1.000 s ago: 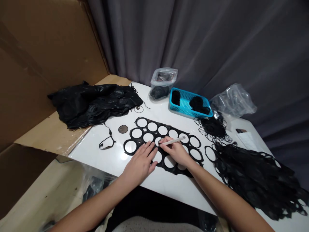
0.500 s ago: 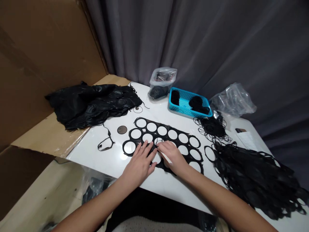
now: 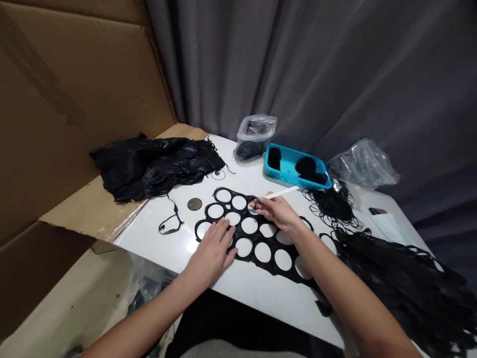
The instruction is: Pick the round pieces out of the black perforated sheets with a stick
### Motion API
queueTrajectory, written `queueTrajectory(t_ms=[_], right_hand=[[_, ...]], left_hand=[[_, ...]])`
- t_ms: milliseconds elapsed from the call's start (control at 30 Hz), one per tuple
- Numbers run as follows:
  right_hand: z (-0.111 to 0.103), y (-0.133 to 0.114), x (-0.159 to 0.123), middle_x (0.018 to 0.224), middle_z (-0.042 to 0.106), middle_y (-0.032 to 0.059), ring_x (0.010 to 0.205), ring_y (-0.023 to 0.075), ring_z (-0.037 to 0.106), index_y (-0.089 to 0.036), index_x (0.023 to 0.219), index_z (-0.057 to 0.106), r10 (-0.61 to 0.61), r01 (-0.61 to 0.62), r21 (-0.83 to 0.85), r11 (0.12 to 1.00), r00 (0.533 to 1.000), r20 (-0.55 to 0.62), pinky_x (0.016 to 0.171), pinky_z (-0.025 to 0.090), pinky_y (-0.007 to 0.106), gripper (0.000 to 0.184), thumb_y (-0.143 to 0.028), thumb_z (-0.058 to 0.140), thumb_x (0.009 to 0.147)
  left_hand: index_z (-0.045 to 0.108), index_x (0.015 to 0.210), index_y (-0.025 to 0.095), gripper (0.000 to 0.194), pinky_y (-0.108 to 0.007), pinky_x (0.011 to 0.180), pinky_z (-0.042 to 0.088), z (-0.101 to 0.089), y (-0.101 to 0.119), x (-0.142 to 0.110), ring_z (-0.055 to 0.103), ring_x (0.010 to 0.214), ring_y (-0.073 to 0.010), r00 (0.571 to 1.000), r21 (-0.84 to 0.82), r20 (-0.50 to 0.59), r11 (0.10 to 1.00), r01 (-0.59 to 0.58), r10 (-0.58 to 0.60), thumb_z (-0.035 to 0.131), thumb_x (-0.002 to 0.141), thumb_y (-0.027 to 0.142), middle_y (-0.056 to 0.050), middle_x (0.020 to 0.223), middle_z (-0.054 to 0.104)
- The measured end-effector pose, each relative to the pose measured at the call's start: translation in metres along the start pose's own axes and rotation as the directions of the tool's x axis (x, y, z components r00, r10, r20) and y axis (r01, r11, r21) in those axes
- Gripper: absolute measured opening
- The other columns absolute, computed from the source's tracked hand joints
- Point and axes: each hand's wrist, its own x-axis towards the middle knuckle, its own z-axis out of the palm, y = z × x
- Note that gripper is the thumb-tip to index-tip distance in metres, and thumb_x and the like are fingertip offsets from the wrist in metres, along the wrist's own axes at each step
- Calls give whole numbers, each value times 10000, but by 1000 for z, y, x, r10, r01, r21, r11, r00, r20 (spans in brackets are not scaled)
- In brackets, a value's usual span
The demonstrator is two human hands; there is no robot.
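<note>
Near the middle of the white desk (image 3: 261,303), a black sheet punched with round holes (image 3: 253,248) lies flat. The left hand (image 3: 210,248) rests open on its left part, fingers spread, while the right hand (image 3: 278,211) grips a slim white pen-like tool (image 3: 281,193) at the sheet's far edge. Tangled black cut-outs (image 3: 156,166) heap at left; a blue plastic basket (image 3: 298,181) sits farther back.

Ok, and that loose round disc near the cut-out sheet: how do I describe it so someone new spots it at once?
On the white table, find the black sheet of round holes. Just off its far left end lies a small dark disc, between the sheet and a thin black loop. It is solid, with no hole, and touches nothing around it.
</note>
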Motion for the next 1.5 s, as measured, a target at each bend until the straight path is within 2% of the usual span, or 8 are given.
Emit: queueTrajectory(t_ms=[100,233,667,867,967,1133,1267,1500], right_hand=[[28,12,-10,848,703,51,904,194,702,-208,727,516,49,-61,71,996,985,164,857,571,326,313,-345,797,749],[44,25,-25,869,690,25,863,186,652,-215,731,502,-53,148,-298,943,951,304,843,515,339,278,-390,698,822],[47,37,-30,894,653,17,823,185,599,-225,759,486,-250,442,-582,682,890,382,768,454,315,183,-293,560,912],[49,44,-40,910,632,66,891,218,556,-219,837,538,-358,724,-631,279,688,631,795,455,348,174,-188,450,984],[34,31,-23,894,642,86,878,239,555,-218,850,560,-458,714,-683,157,665,590,790,445,373,203,-189,412,987],[0,-7,14,762,639,48,705,209,566,-222,734,542,-594,398,-777,488,804,39,661,421,327,241,-367,547,926],[12,1,4,768,672,28,734,192,603,-214,743,565,-227,290,-562,775,957,181,668,432,293,250,-426,649,846],[48,29,-27,764,634,-4,717,166,570,-214,741,542,-127,305,-555,774,933,336,676,419,280,215,-380,616,855]], left_hand=[[545,1333,100,420,-491,1096,445,-4,-9,-5,499,1341,-331,1000,33,-9,999,13,-13,520,987,337,-198,1422,534],[531,1353,89,434,-479,1111,431,-4,-13,-10,476,1365,-318,1000,66,-3,998,-19,19,507,999,340,-190,1445,519],[527,1384,118,444,-524,1160,339,-4,-11,-10,433,1396,-319,999,75,27,997,15,-17,535,985,313,-142,1467,513],[519,1404,145,461,-572,1172,285,-4,-10,-10,369,1430,-346,998,54,35,998,43,-44,552,973,307,-112,1471,514],[553,1366,135,427,-582,1163,291,-3,-10,-10,383,1418,-359,998,58,35,997,51,-53,547,972,299,-117,1460,525],[569,1345,156,400,-597,1153,301,-3,-9,-10,390,1415,-357,997,46,34,997,66,-68,540,973,300,-113,1459,526],[556,1356,160,409,-587,1170,280,-5,-10,-11,369,1431,-347,997,37,38,997,66,-68,539,975,306,-110,1472,513],[506,1403,135,460,-577,1179,276,-6,-9,-11,350,1444,-337,997,47,47,997,57,-60,536,970,287,-131,1491,485]])
